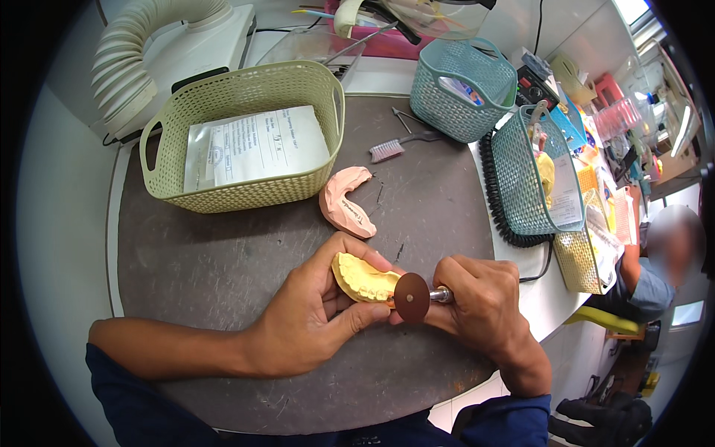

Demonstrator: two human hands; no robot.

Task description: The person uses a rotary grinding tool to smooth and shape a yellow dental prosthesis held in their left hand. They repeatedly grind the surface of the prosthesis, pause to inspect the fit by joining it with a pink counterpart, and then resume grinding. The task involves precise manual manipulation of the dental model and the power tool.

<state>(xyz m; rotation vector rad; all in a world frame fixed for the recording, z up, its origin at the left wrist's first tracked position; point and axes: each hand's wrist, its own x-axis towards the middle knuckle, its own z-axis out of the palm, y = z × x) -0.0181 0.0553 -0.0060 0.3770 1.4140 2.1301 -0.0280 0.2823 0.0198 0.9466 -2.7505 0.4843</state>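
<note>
My left hand (313,309) is closed around a yellow dental cast (363,280), its row of teeth facing me. In my right hand (480,305) is a rotary handpiece (441,295) with a metal nose, gripped in closed fingers. A brown cutting disc (412,298) sits on its tip, beside the right end of the cast. The disc hides that end, so I cannot tell whether they touch. Beyond my left hand, a pink horseshoe-shaped dental cast (347,203) with handwriting on it lies on the dark work mat (216,261).
A green basket (246,190) holding papers stands at the far left. Near the back lies a brush (387,151). Blue baskets (462,112) stand at the back right, beside a black coiled cord (500,201). A white ribbed hose (123,74) arches behind. Another person (648,276) sits at the right.
</note>
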